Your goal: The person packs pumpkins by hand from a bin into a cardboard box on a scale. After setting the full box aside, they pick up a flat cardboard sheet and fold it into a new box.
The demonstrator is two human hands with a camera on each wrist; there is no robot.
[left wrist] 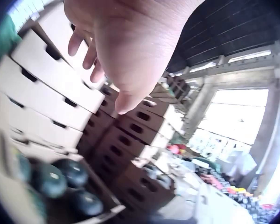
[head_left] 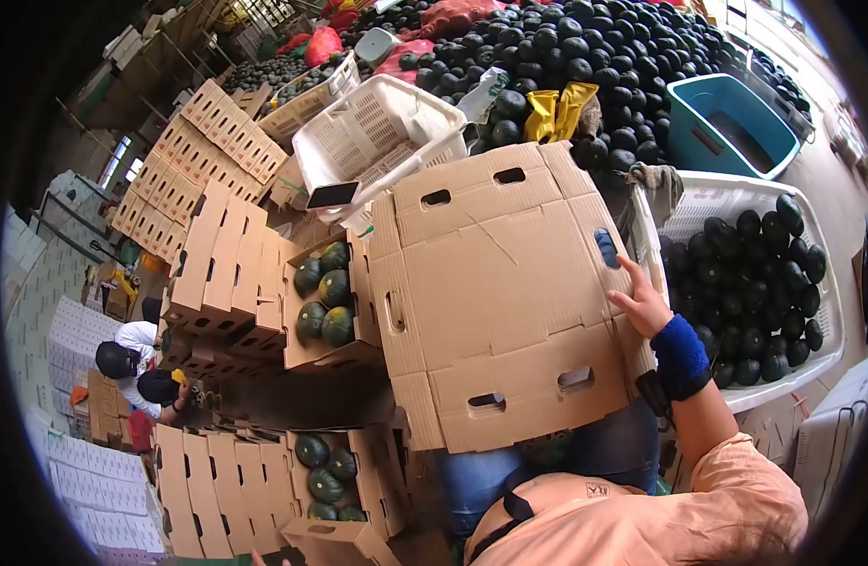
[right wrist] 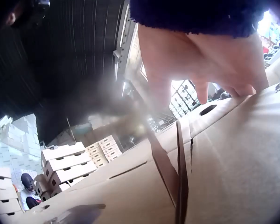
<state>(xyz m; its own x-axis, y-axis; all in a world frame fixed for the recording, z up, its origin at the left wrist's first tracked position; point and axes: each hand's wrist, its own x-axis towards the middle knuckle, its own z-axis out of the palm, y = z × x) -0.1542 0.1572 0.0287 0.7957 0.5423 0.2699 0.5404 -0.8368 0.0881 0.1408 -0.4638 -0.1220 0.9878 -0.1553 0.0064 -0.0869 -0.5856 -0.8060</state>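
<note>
A flat cardboard box blank (head_left: 495,274) with handle slots and crease lines lies in front of the person's body. My right hand (head_left: 643,300), above a blue wristband, rests at the blank's right edge beside a slot, thumb and fingers spread. In the right wrist view, the fingertips of the right hand (right wrist: 207,65) come down at the cardboard. My left hand (left wrist: 130,51) holds nothing, its fingers loosely extended above cartons; only a sliver of it shows at the head view's bottom edge. Below it, an open carton (left wrist: 109,205) contains dark green squash (left wrist: 51,181).
Open cartons of squash (head_left: 335,288) and stacked cartons (head_left: 212,259) stand to the left. A white crate of squash (head_left: 750,283) and a blue tub (head_left: 731,123) are at right. Behind are a white crate (head_left: 377,127), a phone (head_left: 333,195) and a squash heap. Another person (head_left: 137,363) works far left.
</note>
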